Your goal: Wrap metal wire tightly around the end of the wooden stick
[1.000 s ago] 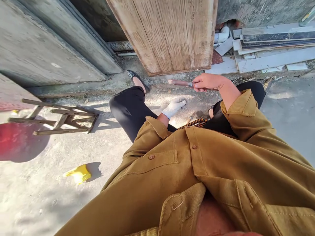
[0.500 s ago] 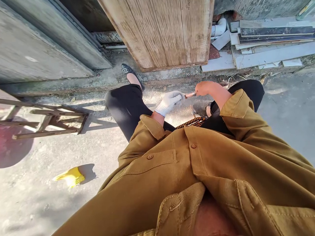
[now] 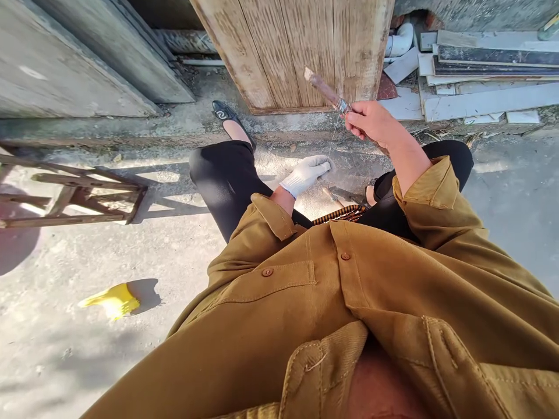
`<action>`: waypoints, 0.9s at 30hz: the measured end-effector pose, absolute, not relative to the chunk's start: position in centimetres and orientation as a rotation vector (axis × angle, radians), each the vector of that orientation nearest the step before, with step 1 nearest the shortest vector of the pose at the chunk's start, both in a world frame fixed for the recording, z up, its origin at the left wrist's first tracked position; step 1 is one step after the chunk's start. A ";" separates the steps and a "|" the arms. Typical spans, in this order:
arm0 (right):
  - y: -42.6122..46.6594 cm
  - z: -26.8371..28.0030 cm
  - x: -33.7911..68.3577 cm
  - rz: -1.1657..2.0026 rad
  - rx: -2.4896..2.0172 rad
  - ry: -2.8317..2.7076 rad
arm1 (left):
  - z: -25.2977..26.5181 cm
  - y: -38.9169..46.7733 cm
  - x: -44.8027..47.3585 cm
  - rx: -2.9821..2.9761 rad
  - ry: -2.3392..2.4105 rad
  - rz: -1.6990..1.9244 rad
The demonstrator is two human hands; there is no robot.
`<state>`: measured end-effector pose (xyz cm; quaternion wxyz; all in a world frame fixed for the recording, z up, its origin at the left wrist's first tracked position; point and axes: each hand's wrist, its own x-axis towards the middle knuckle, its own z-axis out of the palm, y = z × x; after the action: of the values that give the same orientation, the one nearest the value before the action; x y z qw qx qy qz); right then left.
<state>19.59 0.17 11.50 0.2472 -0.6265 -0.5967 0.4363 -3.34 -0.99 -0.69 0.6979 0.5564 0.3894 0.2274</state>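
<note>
My right hand [image 3: 369, 125], bare, is closed around a short brownish stick [image 3: 323, 89] raised in front of the wooden door. Thin wire [image 3: 343, 106] is wound round the stick close to my fingers. From there a single strand [image 3: 334, 137] runs down, stretched taut, to my left hand [image 3: 305, 174]. That hand wears a white knitted glove and pinches the strand between thumb and fingers. Between my knees, below the hands, shows part of a black-and-orange striped woven edge [image 3: 334, 215]; the rest of it is hidden by my shirt.
A weathered plank door [image 3: 297, 52] stands ahead, with stacked boards [image 3: 493, 87] and a white pipe [image 3: 400, 41] to its right. On the left are a wooden stool [image 3: 87, 195] and a yellow object [image 3: 114, 301] on the concrete. A dark slender object [image 3: 345, 195] lies near my right foot.
My right hand has risen and turned with the stick, from beside the glove to well above it. The strand between the hands is now drawn out. My left hand has barely moved.
</note>
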 end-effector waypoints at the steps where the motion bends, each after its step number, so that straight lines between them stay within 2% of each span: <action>1: 0.3 11.2 19.4 1.169 -1.738 -1.609 | -0.5 -1.1 -3.3 1.243 0.837 0.483; 4: 0.5 10.3 19.0 1.035 -1.899 -1.738 | -0.3 -1.3 -3.6 1.260 0.766 0.459; 8: 0.7 9.3 18.6 0.787 -2.170 -2.242 | -0.2 -1.0 -4.7 1.283 0.717 0.570; 9: 0.6 9.1 18.4 0.844 -2.189 -2.392 | -0.2 -0.8 -5.1 1.297 0.718 0.588; 11: 0.3 8.8 18.2 1.222 -2.043 -2.672 | -0.3 -0.3 -5.8 1.336 0.735 0.596; 14: -0.1 9.2 18.4 1.892 -1.467 -2.800 | -0.8 0.5 -6.5 1.368 0.770 0.634; 16: -0.3 9.9 19.1 1.987 -1.192 -2.598 | -1.1 0.8 -6.6 1.339 0.789 0.727; 19: -0.2 11.3 20.3 1.718 -1.152 -2.010 | -1.0 0.8 -6.1 1.292 0.828 0.780; 22: 0.4 11.9 21.0 1.472 -1.375 -1.610 | 0.0 0.3 -5.3 1.314 0.900 0.636; 27: 1.3 10.9 20.1 1.099 -1.896 -1.665 | 2.2 -0.5 -5.5 1.334 0.787 0.481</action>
<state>20.13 1.28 10.86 0.1934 -0.6760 -0.5933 0.3919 -5.48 -0.51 2.16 0.6889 0.5962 0.3516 0.2152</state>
